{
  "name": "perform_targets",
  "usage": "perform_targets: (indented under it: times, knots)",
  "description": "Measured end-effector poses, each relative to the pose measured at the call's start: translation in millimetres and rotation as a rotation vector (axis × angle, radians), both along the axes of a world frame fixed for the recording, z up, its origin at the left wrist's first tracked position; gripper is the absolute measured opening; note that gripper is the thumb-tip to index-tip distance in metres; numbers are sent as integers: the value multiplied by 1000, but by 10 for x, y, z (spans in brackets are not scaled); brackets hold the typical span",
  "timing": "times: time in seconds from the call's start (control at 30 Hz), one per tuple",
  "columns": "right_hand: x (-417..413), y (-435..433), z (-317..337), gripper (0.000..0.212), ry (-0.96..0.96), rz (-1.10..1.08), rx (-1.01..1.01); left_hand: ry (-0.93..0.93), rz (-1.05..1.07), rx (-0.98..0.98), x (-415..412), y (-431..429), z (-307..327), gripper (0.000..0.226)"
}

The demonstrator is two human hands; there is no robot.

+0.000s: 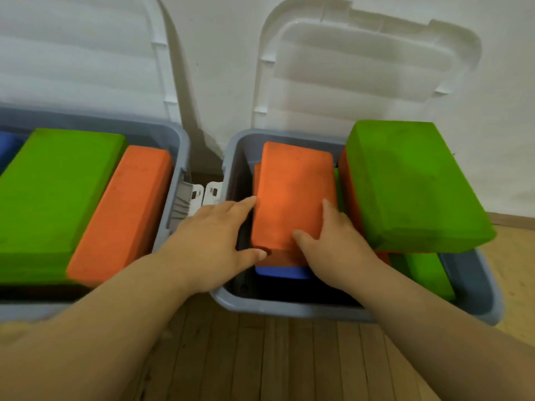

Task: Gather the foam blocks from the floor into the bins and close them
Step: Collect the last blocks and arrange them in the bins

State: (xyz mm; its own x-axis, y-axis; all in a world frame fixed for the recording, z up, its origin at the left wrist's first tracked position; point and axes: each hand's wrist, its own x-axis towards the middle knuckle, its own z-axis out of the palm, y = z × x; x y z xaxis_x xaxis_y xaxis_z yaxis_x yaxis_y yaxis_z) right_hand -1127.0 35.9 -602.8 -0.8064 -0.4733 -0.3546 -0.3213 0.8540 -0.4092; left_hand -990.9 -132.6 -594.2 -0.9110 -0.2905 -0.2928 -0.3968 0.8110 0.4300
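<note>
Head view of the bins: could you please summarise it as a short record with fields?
Bins: left bin, right bin; both lids raised
Top block: orange block, on the right bin's stack
Left hand: touches its left edge
Right hand: rests on its top
Highest: green block, tilted, above the rim

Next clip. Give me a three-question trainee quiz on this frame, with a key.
1. True or false: the right bin's lid stands open.
2. Which block do the left hand and the right hand both touch? A green block; B orange block; C blue block.
3. Name the colour of the block jutting above the right bin's rim.

Key: 1 true. 2 B. 3 green: the green block lies tilted on top.
</note>
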Motion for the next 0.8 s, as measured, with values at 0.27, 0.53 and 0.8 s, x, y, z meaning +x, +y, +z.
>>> perform_targets:
  times: [0.27, 0.53, 0.8]
  knots:
    - [-18, -137, -121, 79, 99, -134, -479, 80, 57, 109, 87, 3, -69, 102]
    - [136, -387, 111, 67, 54, 33, -845, 472, 342, 36, 145, -141, 199, 97]
    - [114, -628, -81, 52, -277, 216, -784, 192, 410, -386, 216, -320, 60, 101]
